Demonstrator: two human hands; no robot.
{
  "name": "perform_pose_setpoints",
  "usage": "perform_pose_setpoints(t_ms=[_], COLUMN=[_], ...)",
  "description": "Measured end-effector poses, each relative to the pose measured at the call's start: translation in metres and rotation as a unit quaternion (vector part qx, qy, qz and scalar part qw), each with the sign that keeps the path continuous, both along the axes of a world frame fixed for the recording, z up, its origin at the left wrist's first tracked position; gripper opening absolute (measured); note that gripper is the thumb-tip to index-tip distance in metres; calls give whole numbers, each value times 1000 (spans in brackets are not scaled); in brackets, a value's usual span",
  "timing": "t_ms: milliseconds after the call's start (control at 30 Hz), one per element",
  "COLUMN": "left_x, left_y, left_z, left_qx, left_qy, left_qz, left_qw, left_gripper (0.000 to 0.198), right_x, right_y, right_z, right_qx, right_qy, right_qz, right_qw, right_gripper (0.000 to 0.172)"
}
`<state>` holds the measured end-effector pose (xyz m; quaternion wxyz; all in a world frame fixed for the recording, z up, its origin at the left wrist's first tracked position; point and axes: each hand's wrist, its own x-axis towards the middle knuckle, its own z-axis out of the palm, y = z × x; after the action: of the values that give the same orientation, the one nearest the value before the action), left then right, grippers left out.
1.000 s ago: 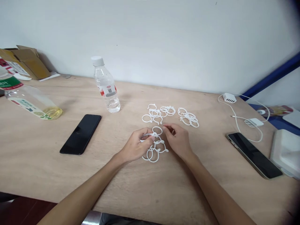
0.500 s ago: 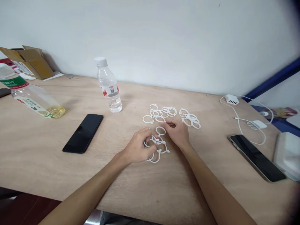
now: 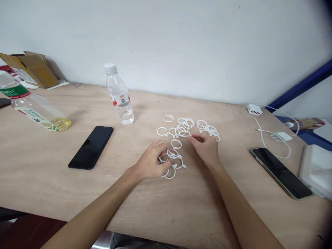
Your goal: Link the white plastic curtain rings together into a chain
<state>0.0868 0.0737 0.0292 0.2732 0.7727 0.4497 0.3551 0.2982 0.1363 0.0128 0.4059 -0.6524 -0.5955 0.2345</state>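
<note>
Left hand point(image 3: 151, 162) grasps the linked white rings point(image 3: 173, 160); right hand point(image 3: 206, 147) pinches near loose rings point(image 3: 181, 129), which may tangle mid-table

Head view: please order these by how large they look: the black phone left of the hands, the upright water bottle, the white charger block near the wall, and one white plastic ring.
1. Black phone and upright water bottle: look alike in length, so unranked; the bottle stands farther away.
2. White charger block.
3. One white plastic ring, slightly smaller.
</note>
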Motion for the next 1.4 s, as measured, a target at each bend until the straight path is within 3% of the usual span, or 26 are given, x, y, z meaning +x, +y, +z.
perform_pose_setpoints(t_ms=[300,533,800,900,1033,1133,1267,1400], left_x=[0,0,0,0,0,0,0,0], left_y=[0,1,-2,-2,-1,1,4,4], left_z=[-2,-1,-1,-2,-4,-5,-4,-4], left_qx=[8,24,65,73,81,72,35,-14], left_qy=[15,29,30,28,20,-20,-94,-145], left_qz=[-6,-9,-7,-1,13,52,108,70], left_qw=[1000,999,997,997,996,996,989,987], left_gripper=[21,27,20,19,21,30,51,53], right_x=[-10,-16,-7,-3,3,1,-12,-22], right_y=[-12,-15,-11,-7,-2,-6,-20,-30], right_z=[8,0,4,5,7,12,23,27], right_qx=[-3,13,15,-9,-46,-45,-55,-82], right_qy=[-6,-102,-175,-129,12,149,234,257], right_qz=[45,85,-27,-51,-80,-17,141,238], right_qw=[999,991,984,990,996,988,960,933], right_gripper=[29,19,21,22,23,28,27,22])
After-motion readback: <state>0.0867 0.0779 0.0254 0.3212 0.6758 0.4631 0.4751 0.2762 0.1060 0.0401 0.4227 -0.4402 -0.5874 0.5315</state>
